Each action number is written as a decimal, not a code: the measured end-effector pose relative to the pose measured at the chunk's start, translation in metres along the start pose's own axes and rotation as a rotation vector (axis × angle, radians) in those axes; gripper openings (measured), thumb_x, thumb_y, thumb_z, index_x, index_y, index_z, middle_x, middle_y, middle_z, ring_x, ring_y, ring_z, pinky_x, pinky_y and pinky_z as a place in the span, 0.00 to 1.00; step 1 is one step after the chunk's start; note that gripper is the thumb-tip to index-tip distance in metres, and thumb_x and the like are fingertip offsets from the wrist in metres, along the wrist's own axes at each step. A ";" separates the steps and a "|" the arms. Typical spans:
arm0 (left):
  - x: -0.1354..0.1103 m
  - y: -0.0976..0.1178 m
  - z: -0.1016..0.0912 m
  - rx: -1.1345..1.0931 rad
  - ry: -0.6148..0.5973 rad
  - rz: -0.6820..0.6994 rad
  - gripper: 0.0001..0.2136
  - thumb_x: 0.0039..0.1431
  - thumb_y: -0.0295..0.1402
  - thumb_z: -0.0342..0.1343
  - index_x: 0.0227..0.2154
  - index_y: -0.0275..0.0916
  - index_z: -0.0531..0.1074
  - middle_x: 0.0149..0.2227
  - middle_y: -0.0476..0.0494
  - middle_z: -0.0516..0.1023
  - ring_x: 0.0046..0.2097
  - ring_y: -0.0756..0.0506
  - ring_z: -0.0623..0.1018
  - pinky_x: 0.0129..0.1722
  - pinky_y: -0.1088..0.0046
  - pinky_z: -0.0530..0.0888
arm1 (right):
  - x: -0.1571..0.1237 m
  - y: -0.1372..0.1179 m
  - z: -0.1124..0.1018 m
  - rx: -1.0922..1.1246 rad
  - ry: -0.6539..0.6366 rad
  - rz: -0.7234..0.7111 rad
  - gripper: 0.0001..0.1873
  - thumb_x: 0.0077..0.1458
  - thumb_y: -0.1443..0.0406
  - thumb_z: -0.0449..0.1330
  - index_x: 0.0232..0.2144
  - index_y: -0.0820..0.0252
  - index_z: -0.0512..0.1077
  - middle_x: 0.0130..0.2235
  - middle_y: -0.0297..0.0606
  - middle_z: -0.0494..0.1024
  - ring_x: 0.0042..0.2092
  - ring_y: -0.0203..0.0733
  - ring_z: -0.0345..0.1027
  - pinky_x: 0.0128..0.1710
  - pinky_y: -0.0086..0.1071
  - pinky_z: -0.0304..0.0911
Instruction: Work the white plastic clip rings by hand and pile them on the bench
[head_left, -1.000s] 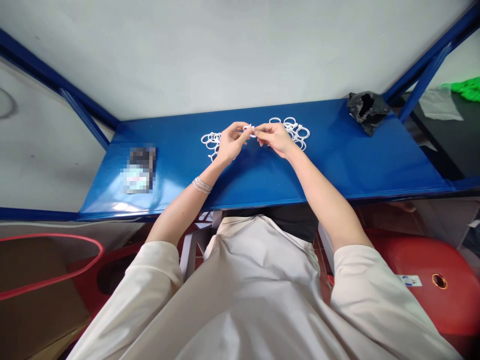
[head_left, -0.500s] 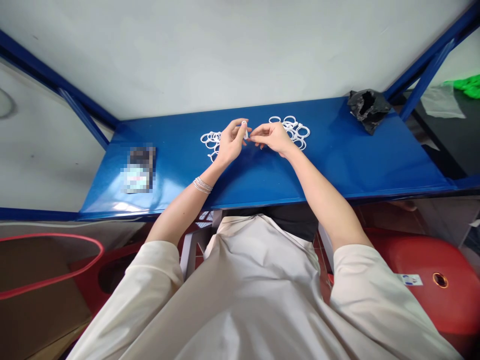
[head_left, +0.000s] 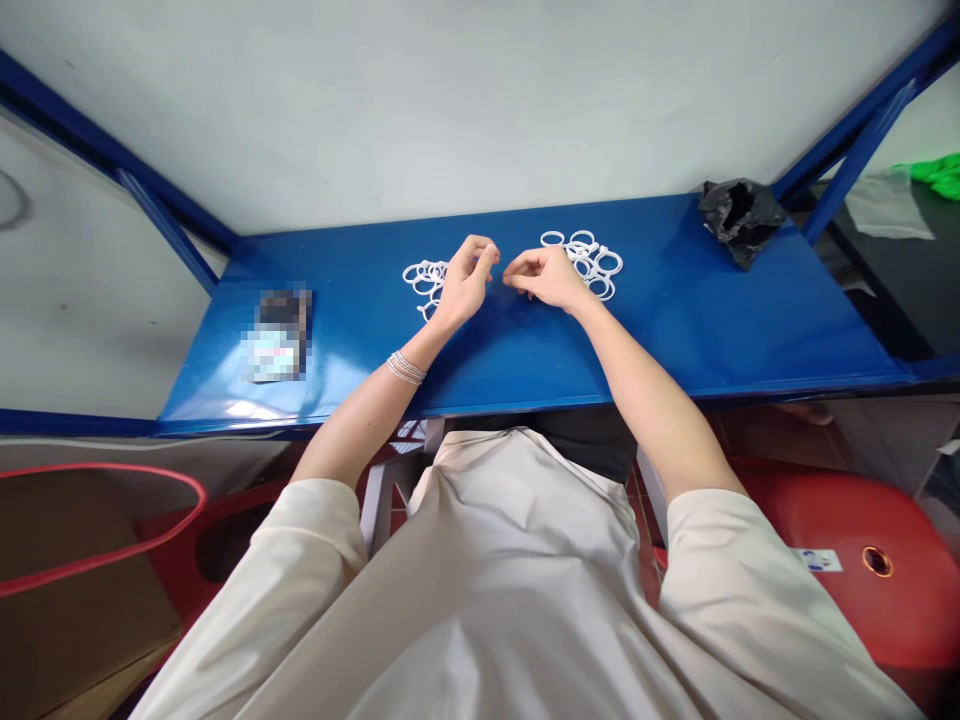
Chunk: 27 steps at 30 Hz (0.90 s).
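My left hand [head_left: 466,283] is raised over the blue table, its fingers curled in and its thumb near the index finger. A pale spot shows at the thumb tip; what the fingers hold, if anything, I cannot make out. A small gap away, my right hand [head_left: 547,277] has thumb and forefinger drawn together in a pinch; whatever may be between them is hidden. Behind the left hand lies a loose group of thin white rings [head_left: 426,281], partly covered by it. Another bunch of white rings [head_left: 609,262], some with small knobs, lies beside the right hand.
The blue table [head_left: 360,390] has metal posts at both ends and a pale wall behind. A crumpled black bag [head_left: 742,225] sits at the back right. A blurred-out flat item [head_left: 277,337] lies at the left. Red plastic chairs [head_left: 847,560] stand below on either side.
The white piece seen in my left fingers half a second ago is out of sight. My hands have come slightly apart. Both ring groups lie as before.
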<state>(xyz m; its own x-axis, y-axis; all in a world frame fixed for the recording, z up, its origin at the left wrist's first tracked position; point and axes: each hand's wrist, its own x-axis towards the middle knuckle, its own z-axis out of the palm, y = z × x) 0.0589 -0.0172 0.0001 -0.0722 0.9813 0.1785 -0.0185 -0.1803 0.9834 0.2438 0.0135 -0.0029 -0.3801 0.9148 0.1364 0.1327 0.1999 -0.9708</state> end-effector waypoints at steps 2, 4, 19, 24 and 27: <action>0.001 -0.001 -0.001 -0.033 0.015 -0.018 0.18 0.67 0.48 0.72 0.33 0.42 0.74 0.33 0.47 0.76 0.33 0.50 0.73 0.32 0.74 0.70 | 0.000 0.001 -0.001 -0.002 -0.005 -0.005 0.08 0.51 0.64 0.79 0.30 0.57 0.83 0.29 0.37 0.82 0.30 0.39 0.71 0.25 0.31 0.64; 0.001 -0.002 -0.002 -0.056 0.051 -0.036 0.18 0.68 0.46 0.71 0.30 0.42 0.72 0.29 0.49 0.71 0.31 0.50 0.70 0.30 0.74 0.67 | -0.001 0.001 -0.001 0.007 -0.006 -0.011 0.09 0.51 0.62 0.79 0.30 0.57 0.83 0.29 0.38 0.82 0.31 0.40 0.72 0.26 0.32 0.65; 0.001 0.006 -0.007 -0.025 0.157 -0.017 0.12 0.63 0.30 0.68 0.35 0.45 0.67 0.22 0.57 0.63 0.23 0.53 0.63 0.26 0.75 0.59 | 0.013 0.012 -0.038 -0.263 0.439 -0.115 0.09 0.64 0.57 0.71 0.37 0.54 0.80 0.38 0.41 0.83 0.45 0.49 0.79 0.48 0.44 0.79; 0.000 0.009 -0.007 -0.038 0.122 -0.055 0.12 0.61 0.25 0.64 0.33 0.45 0.66 0.24 0.55 0.66 0.23 0.53 0.63 0.27 0.75 0.59 | 0.007 0.016 -0.058 -0.529 0.339 -0.134 0.02 0.64 0.65 0.69 0.39 0.57 0.82 0.42 0.45 0.83 0.48 0.55 0.80 0.58 0.53 0.78; 0.001 0.006 -0.010 0.011 0.113 -0.035 0.12 0.60 0.23 0.64 0.34 0.45 0.67 0.25 0.54 0.69 0.26 0.50 0.68 0.29 0.73 0.63 | 0.004 0.014 -0.062 -0.702 0.300 -0.101 0.08 0.62 0.72 0.67 0.41 0.60 0.84 0.46 0.48 0.83 0.51 0.58 0.80 0.62 0.58 0.75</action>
<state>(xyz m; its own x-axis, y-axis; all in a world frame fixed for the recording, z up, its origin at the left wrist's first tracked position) 0.0492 -0.0179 0.0059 -0.1834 0.9730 0.1399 -0.0117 -0.1444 0.9894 0.3005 0.0416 -0.0036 -0.1701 0.9163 0.3625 0.6983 0.3716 -0.6118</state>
